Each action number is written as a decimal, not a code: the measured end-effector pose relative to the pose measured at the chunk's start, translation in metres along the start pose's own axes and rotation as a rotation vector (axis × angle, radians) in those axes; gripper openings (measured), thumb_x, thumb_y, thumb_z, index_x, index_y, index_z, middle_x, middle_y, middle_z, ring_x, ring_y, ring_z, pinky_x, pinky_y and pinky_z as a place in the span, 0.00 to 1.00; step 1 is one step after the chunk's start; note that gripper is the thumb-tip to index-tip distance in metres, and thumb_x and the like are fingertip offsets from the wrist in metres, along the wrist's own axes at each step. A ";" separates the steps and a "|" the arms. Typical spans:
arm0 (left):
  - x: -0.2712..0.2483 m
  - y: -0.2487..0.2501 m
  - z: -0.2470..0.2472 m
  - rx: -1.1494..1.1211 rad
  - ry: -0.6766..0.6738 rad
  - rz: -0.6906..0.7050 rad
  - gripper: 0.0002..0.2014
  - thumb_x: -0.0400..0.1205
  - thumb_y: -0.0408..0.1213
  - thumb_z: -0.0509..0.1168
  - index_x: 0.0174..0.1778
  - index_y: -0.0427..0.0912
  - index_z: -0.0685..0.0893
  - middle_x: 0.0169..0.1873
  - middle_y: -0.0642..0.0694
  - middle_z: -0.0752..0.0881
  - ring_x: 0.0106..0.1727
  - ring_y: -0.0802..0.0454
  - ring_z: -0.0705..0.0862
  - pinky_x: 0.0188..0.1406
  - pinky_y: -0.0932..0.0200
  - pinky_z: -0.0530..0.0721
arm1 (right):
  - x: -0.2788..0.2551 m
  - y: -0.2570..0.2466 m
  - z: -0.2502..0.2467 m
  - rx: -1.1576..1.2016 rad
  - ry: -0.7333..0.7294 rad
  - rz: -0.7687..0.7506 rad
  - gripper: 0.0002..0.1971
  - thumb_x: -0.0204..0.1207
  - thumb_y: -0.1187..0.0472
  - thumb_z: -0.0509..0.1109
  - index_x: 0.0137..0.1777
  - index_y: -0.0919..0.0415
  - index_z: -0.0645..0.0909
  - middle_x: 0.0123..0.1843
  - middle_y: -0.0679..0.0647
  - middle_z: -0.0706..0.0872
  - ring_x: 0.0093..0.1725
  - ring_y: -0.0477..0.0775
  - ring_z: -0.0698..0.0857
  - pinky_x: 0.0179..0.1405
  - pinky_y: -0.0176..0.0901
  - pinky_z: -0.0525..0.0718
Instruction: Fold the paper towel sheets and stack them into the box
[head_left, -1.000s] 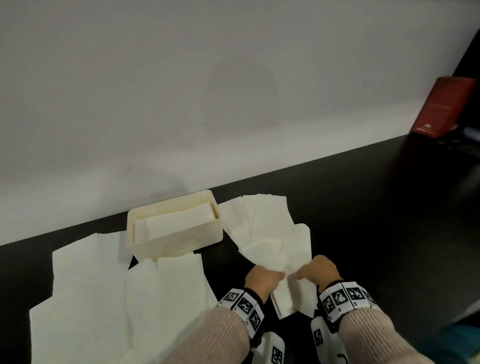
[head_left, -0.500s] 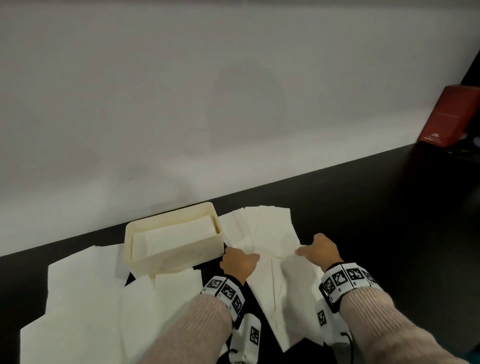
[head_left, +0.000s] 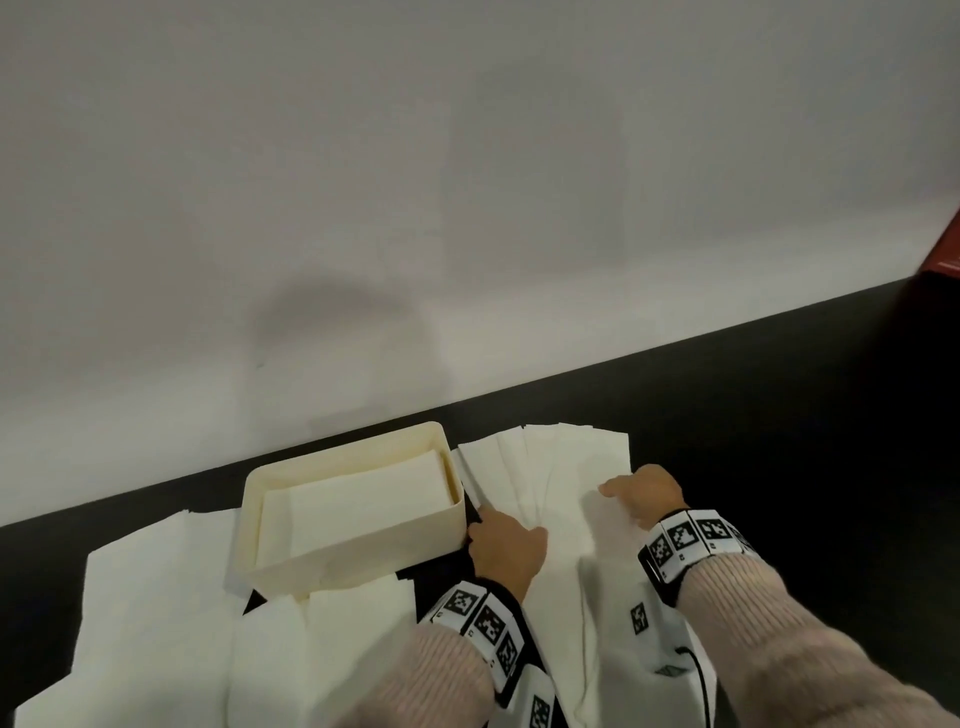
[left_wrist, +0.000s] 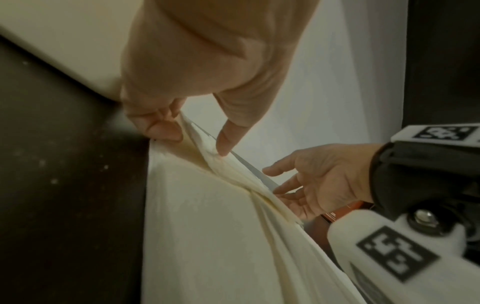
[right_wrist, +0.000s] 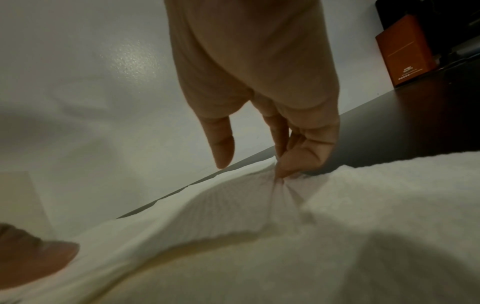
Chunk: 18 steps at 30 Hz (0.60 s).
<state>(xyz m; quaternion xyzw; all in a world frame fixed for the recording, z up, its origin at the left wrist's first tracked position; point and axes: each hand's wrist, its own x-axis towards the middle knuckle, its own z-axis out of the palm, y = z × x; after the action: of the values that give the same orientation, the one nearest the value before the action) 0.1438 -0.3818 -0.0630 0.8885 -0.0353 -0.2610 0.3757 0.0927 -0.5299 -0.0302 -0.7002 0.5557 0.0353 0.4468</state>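
Sleeves: both arms wear a ribbed knit jumper in pale dusty pink, left sleeve (head_left: 431, 680) and right sleeve (head_left: 779, 639) reaching to the wrists.
Left wristband (head_left: 485, 623): black strap carrying white square tiles printed with black fiducial markers.
Right wristband (head_left: 685, 540): same black strap and marker tiles.
Wrist cameras: white housings under each wrist, each with a black marker; the right camera housing (left_wrist: 394, 253) shows a silver screw.
Cable (head_left: 698, 675): thin, black, beside the right housing.
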 end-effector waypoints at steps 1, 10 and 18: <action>0.001 0.000 0.002 -0.048 0.012 0.024 0.37 0.76 0.41 0.69 0.76 0.32 0.59 0.70 0.34 0.72 0.70 0.38 0.74 0.69 0.48 0.76 | 0.002 -0.001 0.001 -0.009 0.001 0.014 0.25 0.75 0.59 0.72 0.68 0.70 0.73 0.66 0.66 0.78 0.66 0.64 0.79 0.63 0.53 0.78; 0.016 0.009 0.001 -0.341 -0.056 -0.001 0.25 0.79 0.33 0.68 0.70 0.33 0.67 0.64 0.37 0.78 0.64 0.40 0.79 0.63 0.52 0.80 | 0.013 -0.001 0.011 0.028 -0.046 -0.073 0.15 0.76 0.61 0.69 0.61 0.67 0.79 0.61 0.62 0.82 0.59 0.61 0.81 0.57 0.51 0.81; 0.008 0.010 -0.002 -0.559 -0.527 0.106 0.21 0.77 0.20 0.65 0.64 0.42 0.77 0.57 0.46 0.85 0.60 0.46 0.82 0.54 0.55 0.83 | 0.009 -0.007 0.009 0.233 -0.057 -0.088 0.23 0.81 0.49 0.62 0.69 0.64 0.72 0.62 0.59 0.79 0.60 0.60 0.80 0.60 0.53 0.78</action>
<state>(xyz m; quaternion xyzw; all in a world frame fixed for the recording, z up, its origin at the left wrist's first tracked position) 0.1533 -0.3899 -0.0583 0.6515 -0.1041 -0.4599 0.5943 0.1063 -0.5308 -0.0364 -0.6661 0.5118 -0.0292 0.5417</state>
